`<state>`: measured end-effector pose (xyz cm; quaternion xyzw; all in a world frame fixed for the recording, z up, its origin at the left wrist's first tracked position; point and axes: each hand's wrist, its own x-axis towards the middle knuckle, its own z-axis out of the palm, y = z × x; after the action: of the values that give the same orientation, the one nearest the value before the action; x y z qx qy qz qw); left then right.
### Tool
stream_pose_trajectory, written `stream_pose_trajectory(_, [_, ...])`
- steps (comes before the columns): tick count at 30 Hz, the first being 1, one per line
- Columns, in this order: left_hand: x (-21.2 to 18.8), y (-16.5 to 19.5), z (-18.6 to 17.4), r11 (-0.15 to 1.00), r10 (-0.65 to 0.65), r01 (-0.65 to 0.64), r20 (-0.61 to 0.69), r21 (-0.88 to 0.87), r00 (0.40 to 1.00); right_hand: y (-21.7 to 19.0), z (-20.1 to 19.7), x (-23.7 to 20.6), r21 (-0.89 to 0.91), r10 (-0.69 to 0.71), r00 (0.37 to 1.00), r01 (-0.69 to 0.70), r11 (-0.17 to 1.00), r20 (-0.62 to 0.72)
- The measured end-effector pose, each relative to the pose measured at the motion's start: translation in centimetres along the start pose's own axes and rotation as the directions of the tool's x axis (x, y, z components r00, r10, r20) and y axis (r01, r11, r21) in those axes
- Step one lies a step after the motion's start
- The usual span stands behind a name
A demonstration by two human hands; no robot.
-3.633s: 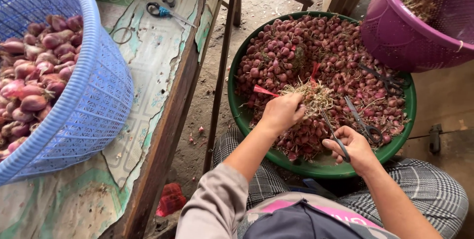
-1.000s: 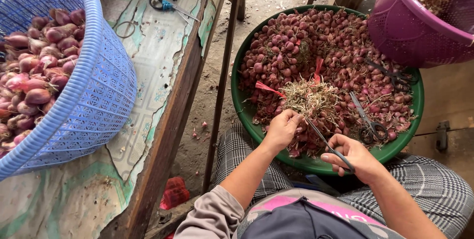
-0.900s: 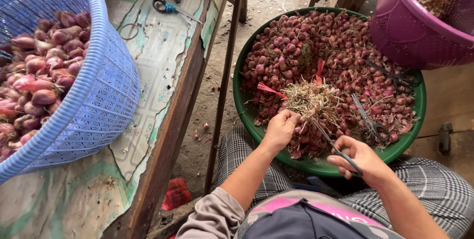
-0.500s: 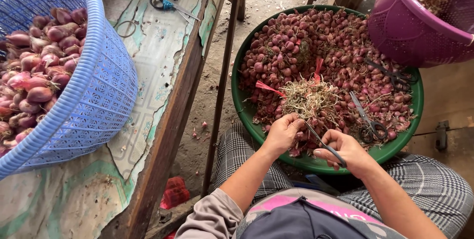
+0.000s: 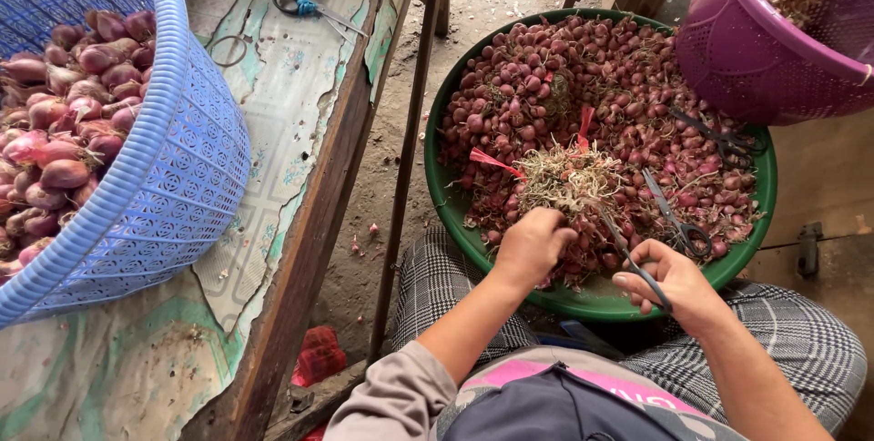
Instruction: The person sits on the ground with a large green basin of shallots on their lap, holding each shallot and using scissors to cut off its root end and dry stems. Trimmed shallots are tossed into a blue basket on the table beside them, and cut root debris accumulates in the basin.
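Red shallots point(image 5: 583, 259) between both hands point(image 5: 601, 263)

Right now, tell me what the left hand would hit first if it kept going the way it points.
Probably the straw-coloured clump of dried shallot roots and tops directly ahead of the left hand, on the shallots in the green basin; depth is unclear.

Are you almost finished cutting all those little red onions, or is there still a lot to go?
Partly done. The blue basket already holds clean, trimmed shallots, and the purple basket holds cut-off roots. In hand: the left hand reaches into the root clump while the right hand holds scissors. Left: the green basin is heaped with untrimmed shallots, so plenty remains.
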<state>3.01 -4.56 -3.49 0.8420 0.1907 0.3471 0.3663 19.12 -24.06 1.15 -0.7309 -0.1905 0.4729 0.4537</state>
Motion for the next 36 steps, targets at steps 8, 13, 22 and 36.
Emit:
stream_pose_trajectory(8, [0.0,0.2,-1.6,0.887,-0.288,0.369,0.29,-0.277,0.913,0.3,-0.8,-1.2,-0.118,0.099,0.985,-0.082,0.99,0.141])
stream_pose_trajectory(13, [-0.7,0.0,-2.6,0.497,-0.406,0.641,0.495,-0.585,0.768,-0.9,0.5,-0.6,-0.165,0.117,0.96,-0.076,0.983,0.254])
stream_pose_trajectory(22, [-1.8,-1.1,-1.4,0.509,-0.419,0.587,0.415,-0.629,0.808,-2.3,2.1,0.8,-0.211,0.061,0.984,-0.025,0.977,0.166])
stream_pose_trajectory(36, [-2.0,-1.0,-1.1,0.813,-0.469,0.472,0.098,-0.341,0.878,-3.1,1.8,1.0,-0.379,0.134,0.983,-0.079,0.922,0.123])
